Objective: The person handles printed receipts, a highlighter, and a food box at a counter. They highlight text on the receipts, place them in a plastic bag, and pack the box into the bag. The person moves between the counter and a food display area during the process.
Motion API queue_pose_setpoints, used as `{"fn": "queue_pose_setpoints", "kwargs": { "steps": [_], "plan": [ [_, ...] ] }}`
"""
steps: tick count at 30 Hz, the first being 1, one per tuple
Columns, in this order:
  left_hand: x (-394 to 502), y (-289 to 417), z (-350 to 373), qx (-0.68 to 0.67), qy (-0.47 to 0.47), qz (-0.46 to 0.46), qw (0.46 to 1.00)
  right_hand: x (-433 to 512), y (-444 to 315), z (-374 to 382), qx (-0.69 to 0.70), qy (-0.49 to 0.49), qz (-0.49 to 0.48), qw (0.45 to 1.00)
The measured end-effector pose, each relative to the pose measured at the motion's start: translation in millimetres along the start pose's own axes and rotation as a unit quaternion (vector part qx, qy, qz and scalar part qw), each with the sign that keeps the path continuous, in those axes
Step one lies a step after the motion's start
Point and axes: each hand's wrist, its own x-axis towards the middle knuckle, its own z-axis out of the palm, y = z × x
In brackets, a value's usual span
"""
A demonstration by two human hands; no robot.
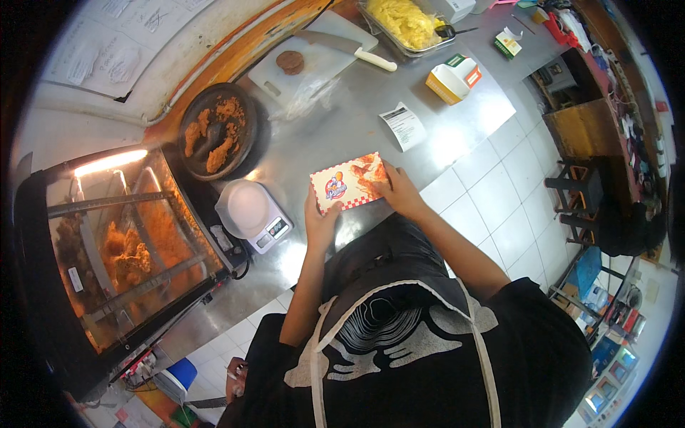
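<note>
Between my two hands is a closed, printed cardboard food box (349, 184) with a red checkered edge, held above the steel table's front edge. My left hand (320, 216) grips its left end, thumb on top. My right hand (397, 188) holds the right end, with fingers around the corner. Beyond the box a printed paper slip (404, 127) lies on the table. Farther back stands an open orange, white and green carton (455, 80). To the left of my hands sits a kitchen scale (273, 230) with a translucent round container (242, 208) on it.
A stone mortar (247, 139) holds fried chicken pieces. A lit glass warmer (134, 241) stands at left. On a white cutting board (332, 32) lie a knife (374, 58) and brown patties (290, 62). A tray of yellow food (401, 24) is behind. Another person's hand (236, 377) shows lower left.
</note>
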Motion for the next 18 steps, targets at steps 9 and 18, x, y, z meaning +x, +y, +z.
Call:
{"fn": "queue_pose_setpoints", "kwargs": {
  "steps": [9, 18],
  "plan": [
    [2.6, -12.4, -1.3, -0.052, 0.019, -0.063, 0.996, 17.3, 1.8, 15.8, 0.095, -0.03, 0.162, 0.982],
    [-31.2, -3.7, -24.3, -0.372, 0.014, -0.272, 0.887, 8.8, -41.6, -12.1, 0.205, -0.188, 0.145, 0.95]
  ]
}}
